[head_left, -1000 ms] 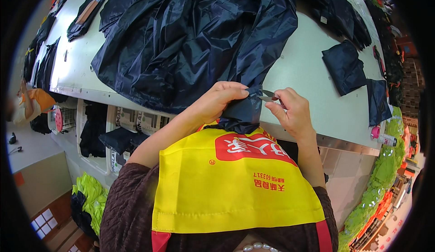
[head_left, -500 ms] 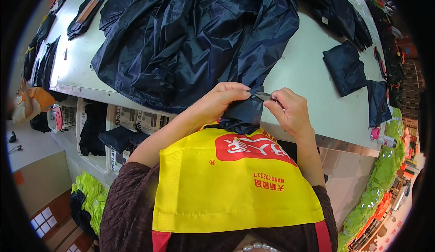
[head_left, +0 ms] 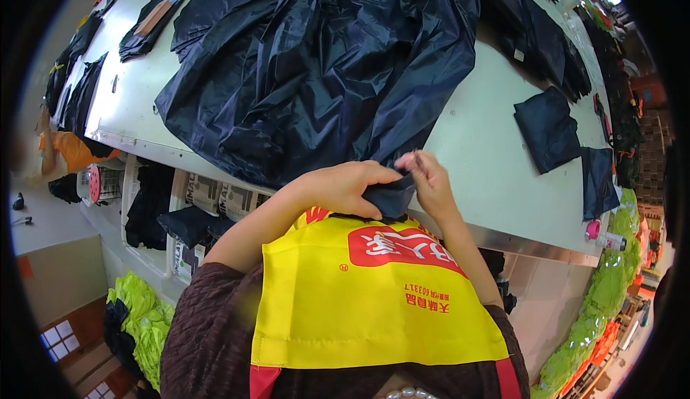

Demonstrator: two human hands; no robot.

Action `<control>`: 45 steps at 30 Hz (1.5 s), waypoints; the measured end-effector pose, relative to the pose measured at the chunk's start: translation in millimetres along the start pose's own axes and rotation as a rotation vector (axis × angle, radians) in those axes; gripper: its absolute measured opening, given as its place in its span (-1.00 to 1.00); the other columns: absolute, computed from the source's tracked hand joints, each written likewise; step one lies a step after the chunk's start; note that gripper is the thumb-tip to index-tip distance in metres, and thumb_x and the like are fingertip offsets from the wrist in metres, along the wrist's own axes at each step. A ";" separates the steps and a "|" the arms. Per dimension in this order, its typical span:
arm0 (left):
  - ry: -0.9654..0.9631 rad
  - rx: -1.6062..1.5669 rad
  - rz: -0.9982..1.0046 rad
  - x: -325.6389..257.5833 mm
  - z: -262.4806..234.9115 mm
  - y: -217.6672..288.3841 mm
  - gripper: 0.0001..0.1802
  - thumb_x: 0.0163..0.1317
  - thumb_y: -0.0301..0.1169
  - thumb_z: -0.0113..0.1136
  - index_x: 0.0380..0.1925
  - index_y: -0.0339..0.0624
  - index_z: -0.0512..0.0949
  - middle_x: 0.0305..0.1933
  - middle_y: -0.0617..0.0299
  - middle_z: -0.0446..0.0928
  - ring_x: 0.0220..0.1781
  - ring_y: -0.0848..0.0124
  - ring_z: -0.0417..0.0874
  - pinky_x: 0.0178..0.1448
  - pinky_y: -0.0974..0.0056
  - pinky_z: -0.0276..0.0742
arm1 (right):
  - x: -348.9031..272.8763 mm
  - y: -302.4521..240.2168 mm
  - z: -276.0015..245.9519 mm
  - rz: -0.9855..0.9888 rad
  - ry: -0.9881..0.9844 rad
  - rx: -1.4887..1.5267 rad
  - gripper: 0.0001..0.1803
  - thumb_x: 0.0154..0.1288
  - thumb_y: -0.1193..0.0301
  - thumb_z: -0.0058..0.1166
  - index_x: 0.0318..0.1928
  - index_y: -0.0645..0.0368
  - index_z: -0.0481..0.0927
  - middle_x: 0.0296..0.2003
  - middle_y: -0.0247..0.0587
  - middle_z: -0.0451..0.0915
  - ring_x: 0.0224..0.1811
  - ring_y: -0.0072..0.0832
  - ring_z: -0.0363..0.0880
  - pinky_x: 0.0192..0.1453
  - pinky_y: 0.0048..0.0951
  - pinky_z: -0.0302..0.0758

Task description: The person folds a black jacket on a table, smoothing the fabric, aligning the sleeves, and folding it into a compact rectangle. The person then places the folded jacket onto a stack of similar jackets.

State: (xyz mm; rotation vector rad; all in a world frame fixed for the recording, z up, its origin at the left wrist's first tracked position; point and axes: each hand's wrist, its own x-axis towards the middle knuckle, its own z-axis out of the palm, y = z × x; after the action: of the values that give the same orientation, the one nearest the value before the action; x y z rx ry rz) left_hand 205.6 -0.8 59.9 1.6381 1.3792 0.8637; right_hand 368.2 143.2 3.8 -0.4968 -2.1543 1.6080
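A large, shiny dark navy garment lies heaped over the pale table, and one narrow end hangs past the near edge towards me. My left hand grips that end, thumb on top, the fabric bunched beneath it just above my yellow apron. Close on its right, my right hand is closed at the folded fabric end, its fingers slightly blurred. The small metal thread snips it held half a second ago are mostly hidden in its fingers.
Folded dark pieces lie on the table at the right, more stacked at far left. Under the near edge are white crates with dark bundles. A small bottle stands at the right corner; lime-green garments hang at lower left.
Both hands have come lower, nearer to me. My right hand has turned upright and moved left against the fabric, and the snips' blades no longer show. My left hand covers more of the fabric.
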 end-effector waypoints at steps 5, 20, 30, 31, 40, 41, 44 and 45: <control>0.467 0.255 0.102 -4.4 4.7 -13.1 -0.80 -0.15 -0.62 0.25 -0.44 -0.26 0.50 -0.42 0.07 0.48 -0.31 0.13 0.55 -0.25 0.25 0.48 | -21.3 -20.6 14.0 0.249 -0.225 0.454 -0.76 0.23 0.33 0.16 -0.24 0.19 0.43 -0.47 -0.39 0.44 -0.41 -0.69 0.42 -0.31 -0.60 0.38; 0.739 -0.142 -0.011 46.6 15.2 11.9 -0.76 -0.01 -0.35 0.34 -0.52 -0.21 0.45 -0.50 0.16 0.46 -0.51 0.40 0.48 -0.40 0.35 0.39 | 55.5 -44.6 -18.5 -0.013 0.367 -0.183 -0.78 -0.03 0.55 0.16 -0.42 0.17 0.35 -0.48 -0.47 0.27 -0.42 -0.64 0.22 -0.30 -0.67 0.24; 0.693 0.013 -0.109 18.3 20.7 7.6 -0.65 -0.09 -0.46 0.37 -0.26 -0.33 0.53 -0.29 -0.06 0.54 -0.26 0.14 0.59 -0.19 0.29 0.48 | 8.1 -72.4 -29.8 0.049 0.084 0.086 -0.78 0.12 0.58 0.09 -0.35 0.08 0.31 -0.45 -0.54 0.20 -0.45 -0.77 0.13 -0.39 -0.75 0.10; 0.787 0.060 -0.033 20.5 20.5 3.7 -0.67 -0.08 -0.49 0.36 -0.27 -0.33 0.53 -0.30 -0.05 0.54 -0.27 0.14 0.59 -0.20 0.29 0.48 | 1.7 -71.4 -31.8 0.067 0.072 0.022 -0.77 0.12 0.59 0.10 -0.35 0.08 0.30 -0.45 -0.55 0.20 -0.47 -0.78 0.13 -0.41 -0.76 0.08; 1.215 -0.192 -0.065 38.4 26.3 -28.4 -0.79 -0.02 -0.61 0.21 -0.30 -0.34 0.54 -0.34 0.04 0.59 -0.31 0.23 0.62 -0.21 0.38 0.48 | -20.1 -47.8 -6.6 -0.050 0.125 -0.524 -0.84 0.05 0.62 0.04 -0.41 0.23 0.32 -0.59 -0.22 0.25 -0.59 -0.45 0.23 -0.48 -0.44 0.24; 1.111 -0.103 -0.108 33.9 37.0 -31.7 -0.72 0.02 -0.58 0.18 -0.20 -0.35 0.51 -0.27 -0.04 0.59 -0.25 0.18 0.63 -0.15 0.34 0.51 | -8.0 -29.4 -23.6 -0.104 0.248 -0.633 -0.87 0.04 0.65 -0.01 -0.40 0.24 0.34 -0.58 -0.19 0.26 -0.59 -0.39 0.24 -0.46 -0.43 0.26; 0.706 -0.212 -0.171 30.4 70.5 24.9 -0.51 0.00 -0.53 0.19 0.01 -0.32 0.39 -0.12 -0.21 0.54 -0.10 0.00 0.61 -0.01 0.21 0.50 | 10.9 -15.3 -53.6 -0.146 0.529 -0.742 -0.87 0.00 0.69 -0.13 -0.41 0.24 0.32 -0.59 -0.19 0.22 -0.57 -0.32 0.23 -0.45 -0.46 0.26; 0.623 -0.251 -0.165 33.4 79.5 34.9 -0.43 -0.02 -0.52 0.20 0.07 -0.31 0.35 -0.07 -0.25 0.51 -0.05 -0.06 0.59 0.03 0.17 0.49 | 8.9 -21.9 -58.5 -0.115 0.572 -0.753 -0.87 0.00 0.70 -0.15 -0.42 0.24 0.32 -0.59 -0.20 0.21 -0.57 -0.32 0.23 -0.45 -0.46 0.26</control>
State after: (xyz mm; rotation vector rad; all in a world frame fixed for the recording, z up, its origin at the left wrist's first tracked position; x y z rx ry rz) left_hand 296.7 17.4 56.5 1.0826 1.7019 1.4561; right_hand 390.0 189.4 40.7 -0.8953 -2.1878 0.4433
